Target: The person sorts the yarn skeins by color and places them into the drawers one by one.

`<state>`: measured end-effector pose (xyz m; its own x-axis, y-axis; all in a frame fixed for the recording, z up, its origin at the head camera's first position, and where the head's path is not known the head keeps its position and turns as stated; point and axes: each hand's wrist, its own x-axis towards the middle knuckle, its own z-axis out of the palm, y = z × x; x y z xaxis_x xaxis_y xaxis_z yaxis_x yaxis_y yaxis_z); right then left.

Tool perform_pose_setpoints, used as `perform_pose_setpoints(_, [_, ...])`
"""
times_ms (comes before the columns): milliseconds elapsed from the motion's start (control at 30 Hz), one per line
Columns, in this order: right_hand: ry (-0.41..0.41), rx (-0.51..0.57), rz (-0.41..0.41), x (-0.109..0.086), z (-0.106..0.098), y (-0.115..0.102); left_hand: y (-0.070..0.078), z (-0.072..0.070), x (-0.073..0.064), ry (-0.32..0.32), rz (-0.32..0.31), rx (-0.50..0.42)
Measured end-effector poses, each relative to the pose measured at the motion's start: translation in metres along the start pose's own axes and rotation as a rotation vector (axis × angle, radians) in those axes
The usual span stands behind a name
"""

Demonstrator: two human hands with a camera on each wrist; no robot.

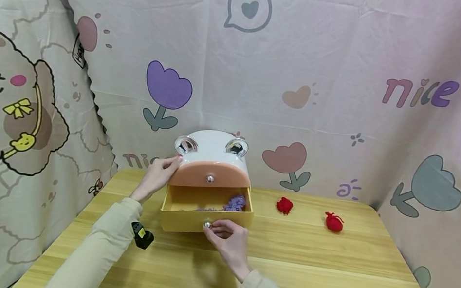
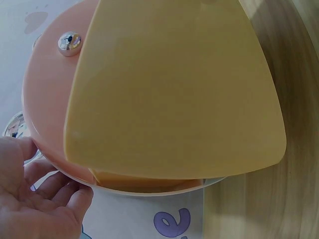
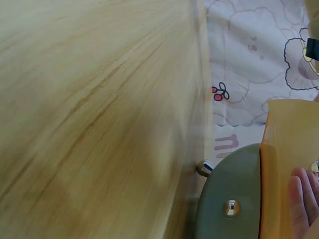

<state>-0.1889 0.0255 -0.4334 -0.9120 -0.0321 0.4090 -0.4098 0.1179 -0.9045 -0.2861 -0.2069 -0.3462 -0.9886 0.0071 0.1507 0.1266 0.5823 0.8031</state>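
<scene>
A small frog-faced drawer cabinet (image 1: pixel 211 153) with a white top stands at the back of the table. My left hand (image 1: pixel 158 178) holds its upper left side; in the left wrist view the fingers (image 2: pixel 52 186) curl at the cabinet's rim. Its yellow drawer (image 1: pixel 184 221) is pulled out, and a fuzzy purple bundle (image 1: pixel 235 203) lies inside. With thumb and fingers my right hand (image 1: pixel 231 243) pinches the silver knob (image 1: pixel 207 225) of that drawer. Above it, the peach drawer (image 1: pixel 191 174) is closed. The right wrist view shows a grey-green drawer front (image 3: pixel 229 184) beside the yellow one.
Two small red items, one knobbly (image 1: pixel 284 205) and one rounded with strands (image 1: pixel 334 222), lie on the wooden table (image 1: pixel 326 280) right of the cabinet. A printed curtain (image 1: pixel 341 46) hangs behind and at both sides.
</scene>
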Motion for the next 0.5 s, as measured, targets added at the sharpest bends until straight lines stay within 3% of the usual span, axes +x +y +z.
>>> perform_pose_setpoints(367, [0.024,-0.014,-0.019,-0.001,0.002,0.002,-0.001,0.0,0.001,-0.007,-0.005,-0.004])
perform_pose_setpoints(500, [0.023,0.008,-0.018,0.002,0.003,0.018,-0.001,0.0,0.001,-0.005,-0.005,-0.002])
